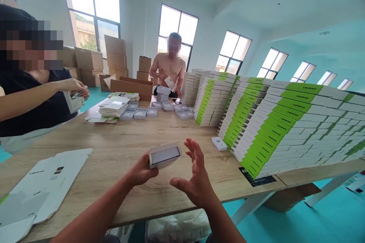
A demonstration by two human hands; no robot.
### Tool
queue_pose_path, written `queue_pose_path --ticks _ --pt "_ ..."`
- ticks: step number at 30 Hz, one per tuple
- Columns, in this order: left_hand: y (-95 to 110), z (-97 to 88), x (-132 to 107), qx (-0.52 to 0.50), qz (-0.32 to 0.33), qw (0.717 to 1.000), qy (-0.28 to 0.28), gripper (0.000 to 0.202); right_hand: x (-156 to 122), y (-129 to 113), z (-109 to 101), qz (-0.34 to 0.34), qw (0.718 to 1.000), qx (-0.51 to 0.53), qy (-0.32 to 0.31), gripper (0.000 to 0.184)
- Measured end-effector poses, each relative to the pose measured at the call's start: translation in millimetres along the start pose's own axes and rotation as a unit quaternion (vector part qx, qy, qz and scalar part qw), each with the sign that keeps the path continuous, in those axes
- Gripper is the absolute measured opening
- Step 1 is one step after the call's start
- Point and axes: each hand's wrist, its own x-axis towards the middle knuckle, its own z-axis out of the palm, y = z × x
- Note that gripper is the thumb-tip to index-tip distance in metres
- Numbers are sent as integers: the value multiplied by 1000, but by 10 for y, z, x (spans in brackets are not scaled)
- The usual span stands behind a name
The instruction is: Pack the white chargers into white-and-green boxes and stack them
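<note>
My left hand [143, 169] is closed around a small white carton [165, 155] above the near part of the table. The carton's end faces me, with a flap standing up along its top and a greyish insert showing inside. To its right my right hand [197, 176] is apart from the carton, its thumb and fingers spread and nothing between them. A thin rubber band [161, 131] lies on the wood beyond the carton. Flat printed carton sheets [54, 182] lie in a pile at the left near edge.
Tall stacks of white-and-green boxes [273, 129] line the table's right side, with a small white card stack [219, 143] beside them. Pale plastic trays [140, 113] and folded cartons [114, 105] lie farther back. Two people work at the left and far side, each holding a carton.
</note>
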Motion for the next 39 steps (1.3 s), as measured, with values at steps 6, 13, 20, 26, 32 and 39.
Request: queue_pose_path --ticks 6,13,20,26,32,39 --pt "214 408 -304 -145 -55 986 60 58 -231 185 -200 84 989 121 -25 68" --pt "261 527 -650 25 -9 990 136 47 -468 426 -317 18 999 25 -32 39" --pt "611 289 -574 151 -16 988 -6 36 -402 316 -425 -79 992 -7 -95 35" --pt "638 457 -654 245 50 966 71 29 -414 242 -530 -161 982 -64 -73 34" --pt "725 530 -685 278 130 945 116 35 -316 36 -621 -168 973 -91 -128 29" --pt "1012 591 -545 228 -79 959 152 10 -167 -212 -562 11 990 -14 -139 8"
